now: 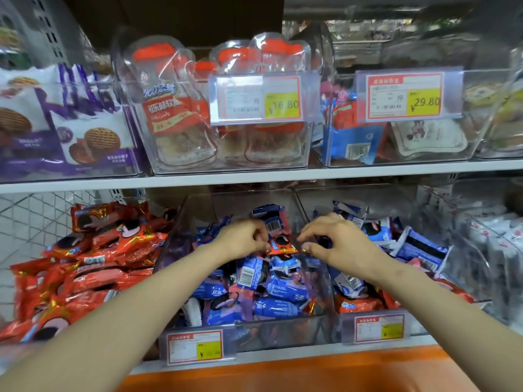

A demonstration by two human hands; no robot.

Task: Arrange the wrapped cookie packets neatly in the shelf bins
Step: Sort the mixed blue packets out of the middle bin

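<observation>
Two hands meet over the middle clear bin [249, 323] on the lower shelf [297, 355], at the centre of the frame, and one red cookie packet [279, 236] stands between them. It lies just right of the left hand [243, 241] and just left of the right hand [339, 244], so both are about equally near. Its long axis runs nearly upright, leaning from upper left to lower right, with the barcode at the top end and the printed cookie lower down.

The left fingers [261, 245] are curled tight and pinch the packet at its lower left corner. The right fingers [307, 236] are bent in a narrow claw close to the packet's right edge. We cannot tell whether they touch it or hold anything.

Under the packet lies a loose heap of blue packets [278, 290], small pillow shapes of glossy crinkled film with crimped ends, facing every way. The red one looks out of place among them. We judge it belongs with the red foil packets [93, 267] piled at the lower left of the frame, so the coming move would likely carry it leftward, on the left hand's side.

The bin walls are hard, clear and glare-streaked. Slick film may slip from a corner pinch, so we would want a fuller hold.
</observation>
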